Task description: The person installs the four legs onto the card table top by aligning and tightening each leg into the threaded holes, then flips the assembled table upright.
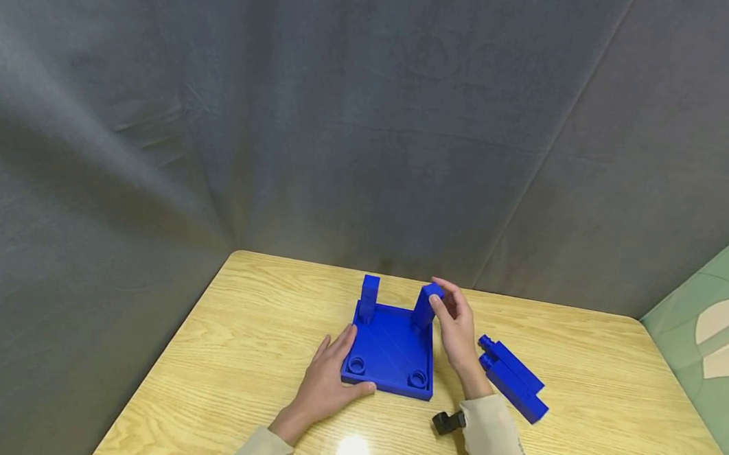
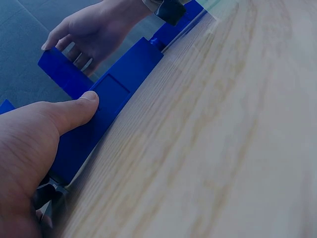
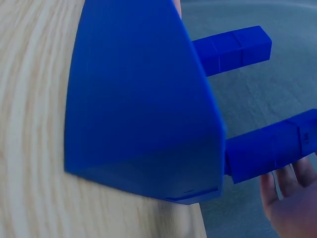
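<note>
A blue square base plate (image 1: 395, 349) lies flat on the wooden table. Two blue posts stand upright in its far corners. My right hand (image 1: 441, 301) grips the top of the right post (image 1: 425, 310), fingers curled round it; the same post (image 3: 270, 148) shows above my fingertips (image 3: 290, 198) in the right wrist view. The left post (image 1: 369, 298) stands free. My left hand (image 1: 341, 364) steadies the plate's near-left corner, with straight fingers along its side. Its thumb (image 2: 74, 111) presses on the plate's front edge (image 2: 119, 91).
Two loose blue bars (image 1: 511, 378) lie side by side on the table right of my right forearm. Two round sockets sit in the plate's near corners. A grey curtain hangs behind the table, whose far edge is close to the plate.
</note>
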`<action>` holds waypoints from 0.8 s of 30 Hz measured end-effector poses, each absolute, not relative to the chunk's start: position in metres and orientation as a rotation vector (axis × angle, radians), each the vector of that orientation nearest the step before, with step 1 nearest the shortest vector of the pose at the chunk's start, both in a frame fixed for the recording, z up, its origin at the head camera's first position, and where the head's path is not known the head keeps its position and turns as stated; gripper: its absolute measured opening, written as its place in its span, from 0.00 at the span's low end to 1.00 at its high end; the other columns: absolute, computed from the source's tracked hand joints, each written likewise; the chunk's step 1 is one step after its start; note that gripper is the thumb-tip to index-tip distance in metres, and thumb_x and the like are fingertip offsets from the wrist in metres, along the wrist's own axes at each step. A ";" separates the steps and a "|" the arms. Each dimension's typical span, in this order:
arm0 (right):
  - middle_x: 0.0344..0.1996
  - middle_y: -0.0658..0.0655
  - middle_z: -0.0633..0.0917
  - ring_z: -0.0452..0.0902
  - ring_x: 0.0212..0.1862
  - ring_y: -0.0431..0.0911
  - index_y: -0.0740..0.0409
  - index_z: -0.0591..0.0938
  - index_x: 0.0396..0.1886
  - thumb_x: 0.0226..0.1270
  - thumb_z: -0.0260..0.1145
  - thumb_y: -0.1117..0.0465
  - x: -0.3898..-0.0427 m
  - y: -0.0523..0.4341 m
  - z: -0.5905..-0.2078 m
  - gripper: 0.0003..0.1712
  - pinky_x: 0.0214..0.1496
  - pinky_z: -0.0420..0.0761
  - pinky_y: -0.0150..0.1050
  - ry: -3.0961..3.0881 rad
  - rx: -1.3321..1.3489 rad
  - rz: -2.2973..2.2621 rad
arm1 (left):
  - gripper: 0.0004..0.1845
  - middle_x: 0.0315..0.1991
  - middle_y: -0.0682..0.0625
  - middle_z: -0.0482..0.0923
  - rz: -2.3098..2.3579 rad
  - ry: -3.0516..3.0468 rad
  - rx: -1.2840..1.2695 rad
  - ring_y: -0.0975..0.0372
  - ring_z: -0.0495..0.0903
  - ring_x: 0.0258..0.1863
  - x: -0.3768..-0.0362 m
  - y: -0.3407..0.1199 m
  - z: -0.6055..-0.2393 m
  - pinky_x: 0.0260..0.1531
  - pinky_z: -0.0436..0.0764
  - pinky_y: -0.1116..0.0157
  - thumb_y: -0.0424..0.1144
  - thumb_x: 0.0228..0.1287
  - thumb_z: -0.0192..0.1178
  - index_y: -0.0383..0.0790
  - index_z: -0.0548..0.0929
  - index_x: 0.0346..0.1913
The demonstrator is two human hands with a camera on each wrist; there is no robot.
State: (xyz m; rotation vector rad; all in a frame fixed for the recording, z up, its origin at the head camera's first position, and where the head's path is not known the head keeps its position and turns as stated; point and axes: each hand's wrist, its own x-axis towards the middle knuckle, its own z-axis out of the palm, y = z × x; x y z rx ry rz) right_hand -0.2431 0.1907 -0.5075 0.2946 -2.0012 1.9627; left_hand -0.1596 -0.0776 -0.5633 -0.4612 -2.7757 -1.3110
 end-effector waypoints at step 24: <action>0.57 0.60 0.86 0.81 0.55 0.36 0.71 0.83 0.67 0.85 0.62 0.69 -0.241 0.194 -0.502 0.18 0.59 0.79 0.27 -2.027 0.260 1.846 | 0.62 0.90 0.46 0.56 -1.322 -2.788 -0.443 0.31 0.50 0.87 -0.159 -0.077 -0.561 0.84 0.52 0.29 0.62 0.62 0.79 0.41 0.57 0.90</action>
